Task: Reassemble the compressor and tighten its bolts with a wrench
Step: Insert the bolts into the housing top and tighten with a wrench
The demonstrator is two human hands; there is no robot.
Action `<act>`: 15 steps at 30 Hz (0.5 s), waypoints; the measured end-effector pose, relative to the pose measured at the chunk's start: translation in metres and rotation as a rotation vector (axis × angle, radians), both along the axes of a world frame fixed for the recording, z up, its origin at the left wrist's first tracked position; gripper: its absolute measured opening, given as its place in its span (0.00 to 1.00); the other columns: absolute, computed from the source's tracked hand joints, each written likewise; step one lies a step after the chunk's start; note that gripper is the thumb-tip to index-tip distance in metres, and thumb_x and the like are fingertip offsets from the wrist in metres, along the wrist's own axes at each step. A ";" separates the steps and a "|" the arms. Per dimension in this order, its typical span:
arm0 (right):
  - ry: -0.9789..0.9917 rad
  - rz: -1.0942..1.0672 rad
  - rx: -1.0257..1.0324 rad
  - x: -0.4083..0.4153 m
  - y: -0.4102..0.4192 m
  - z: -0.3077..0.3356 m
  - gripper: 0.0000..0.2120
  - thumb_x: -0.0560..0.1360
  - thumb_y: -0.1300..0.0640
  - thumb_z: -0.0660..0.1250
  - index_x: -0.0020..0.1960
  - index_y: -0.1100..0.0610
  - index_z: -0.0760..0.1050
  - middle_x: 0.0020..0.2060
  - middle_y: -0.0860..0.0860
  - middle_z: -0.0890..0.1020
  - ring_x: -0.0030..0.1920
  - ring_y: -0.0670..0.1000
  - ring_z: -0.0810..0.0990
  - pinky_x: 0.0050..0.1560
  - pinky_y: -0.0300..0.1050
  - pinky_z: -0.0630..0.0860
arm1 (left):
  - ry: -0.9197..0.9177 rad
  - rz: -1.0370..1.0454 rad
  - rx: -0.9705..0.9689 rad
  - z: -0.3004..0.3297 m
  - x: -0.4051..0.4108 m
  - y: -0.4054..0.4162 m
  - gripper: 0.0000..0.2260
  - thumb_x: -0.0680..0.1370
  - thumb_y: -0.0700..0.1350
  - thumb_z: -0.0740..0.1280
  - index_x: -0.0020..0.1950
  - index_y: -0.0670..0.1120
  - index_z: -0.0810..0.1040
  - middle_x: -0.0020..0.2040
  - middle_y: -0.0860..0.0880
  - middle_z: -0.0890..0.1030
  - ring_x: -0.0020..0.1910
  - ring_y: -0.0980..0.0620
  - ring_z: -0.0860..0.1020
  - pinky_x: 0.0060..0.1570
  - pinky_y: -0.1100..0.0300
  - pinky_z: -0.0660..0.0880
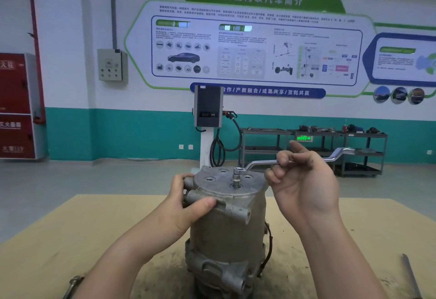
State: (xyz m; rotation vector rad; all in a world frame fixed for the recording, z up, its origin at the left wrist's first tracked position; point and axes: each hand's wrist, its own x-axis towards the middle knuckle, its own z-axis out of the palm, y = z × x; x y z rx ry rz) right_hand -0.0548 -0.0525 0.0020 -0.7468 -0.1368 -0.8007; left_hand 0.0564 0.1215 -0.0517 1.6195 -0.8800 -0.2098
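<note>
- Between the two hands stands one compressor point(226, 223), upright on the table point(70, 228).
- Left hand point(188, 206) grips its top side.
- Right hand point(304, 180) curls round one wrench point(259, 162), lying flat, ring end on the one middle bolt point(236, 176) leftward.

Your compressor point(227, 223) stands upright on the table point(70, 228) before you, the wrench point(259, 163) on its top bolt point(236, 177).
</note>
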 end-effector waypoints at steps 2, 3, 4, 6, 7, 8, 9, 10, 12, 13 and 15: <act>-0.003 0.041 0.011 0.000 -0.001 0.000 0.12 0.66 0.66 0.56 0.48 0.56 0.67 0.25 0.51 0.69 0.23 0.49 0.64 0.24 0.39 0.63 | 0.007 -0.007 0.003 0.000 0.000 0.000 0.27 0.64 0.68 0.68 0.59 0.65 0.64 0.56 0.64 0.77 0.49 0.73 0.77 0.40 0.79 0.71; -0.002 0.057 0.019 -0.001 -0.001 0.000 0.13 0.64 0.64 0.57 0.48 0.57 0.67 0.25 0.51 0.69 0.23 0.48 0.63 0.23 0.38 0.63 | 0.007 -0.012 0.003 0.001 -0.001 0.001 0.29 0.62 0.70 0.68 0.59 0.66 0.64 0.57 0.64 0.77 0.50 0.73 0.77 0.41 0.79 0.71; 0.003 0.069 0.026 -0.002 -0.002 0.001 0.14 0.63 0.64 0.58 0.48 0.57 0.67 0.25 0.50 0.68 0.23 0.48 0.63 0.23 0.38 0.63 | 0.004 -0.016 0.005 0.000 0.000 0.001 0.30 0.60 0.71 0.68 0.59 0.67 0.63 0.57 0.64 0.77 0.51 0.73 0.77 0.42 0.79 0.71; 0.021 0.077 0.032 -0.003 -0.003 0.000 0.13 0.63 0.64 0.57 0.47 0.57 0.67 0.26 0.50 0.68 0.23 0.48 0.63 0.23 0.38 0.63 | 0.008 -0.022 0.004 -0.001 0.001 0.001 0.31 0.59 0.72 0.68 0.59 0.68 0.63 0.57 0.65 0.76 0.52 0.72 0.77 0.44 0.78 0.72; 0.034 0.077 0.035 -0.003 -0.003 0.000 0.12 0.64 0.65 0.57 0.47 0.57 0.67 0.26 0.50 0.68 0.23 0.48 0.63 0.23 0.38 0.63 | 0.009 -0.023 0.004 -0.001 0.001 0.001 0.31 0.59 0.73 0.68 0.58 0.68 0.63 0.57 0.66 0.77 0.52 0.72 0.77 0.44 0.77 0.72; 0.045 0.077 0.038 -0.003 -0.003 0.000 0.11 0.66 0.66 0.56 0.47 0.57 0.67 0.26 0.50 0.68 0.23 0.48 0.63 0.23 0.38 0.63 | 0.009 -0.020 0.011 -0.001 0.002 0.001 0.31 0.58 0.73 0.68 0.57 0.70 0.63 0.57 0.66 0.77 0.52 0.72 0.77 0.45 0.77 0.73; 0.049 0.076 0.039 -0.003 -0.003 -0.001 0.10 0.69 0.67 0.54 0.47 0.57 0.66 0.26 0.51 0.69 0.23 0.48 0.63 0.23 0.39 0.63 | 0.009 -0.023 0.011 -0.001 0.002 0.001 0.31 0.58 0.74 0.68 0.57 0.71 0.63 0.56 0.67 0.77 0.52 0.72 0.77 0.45 0.76 0.73; 0.053 0.071 0.034 -0.002 -0.003 -0.001 0.09 0.72 0.67 0.53 0.48 0.57 0.66 0.26 0.51 0.69 0.23 0.48 0.64 0.23 0.39 0.63 | 0.009 -0.024 0.016 -0.001 0.003 0.002 0.31 0.57 0.76 0.69 0.56 0.72 0.63 0.56 0.68 0.77 0.53 0.72 0.77 0.46 0.76 0.73; 0.070 0.046 -0.003 -0.002 -0.001 -0.001 0.09 0.74 0.68 0.52 0.48 0.58 0.67 0.26 0.51 0.70 0.24 0.48 0.64 0.23 0.40 0.64 | 0.002 -0.025 0.022 -0.002 0.004 0.001 0.34 0.54 0.78 0.69 0.56 0.73 0.63 0.56 0.68 0.77 0.53 0.71 0.77 0.47 0.74 0.74; 0.081 0.026 -0.030 -0.003 0.000 -0.001 0.09 0.74 0.68 0.52 0.48 0.58 0.67 0.26 0.51 0.71 0.23 0.49 0.65 0.23 0.40 0.64 | 0.001 -0.025 0.017 -0.003 0.004 0.001 0.34 0.54 0.78 0.69 0.56 0.72 0.63 0.57 0.67 0.76 0.54 0.71 0.77 0.47 0.74 0.74; 0.107 -0.030 -0.075 -0.005 0.000 0.001 0.09 0.75 0.67 0.52 0.48 0.57 0.67 0.26 0.51 0.71 0.23 0.49 0.65 0.24 0.41 0.64 | 0.006 -0.025 0.011 -0.002 0.003 0.001 0.35 0.56 0.77 0.69 0.58 0.70 0.62 0.58 0.65 0.76 0.53 0.71 0.77 0.47 0.74 0.74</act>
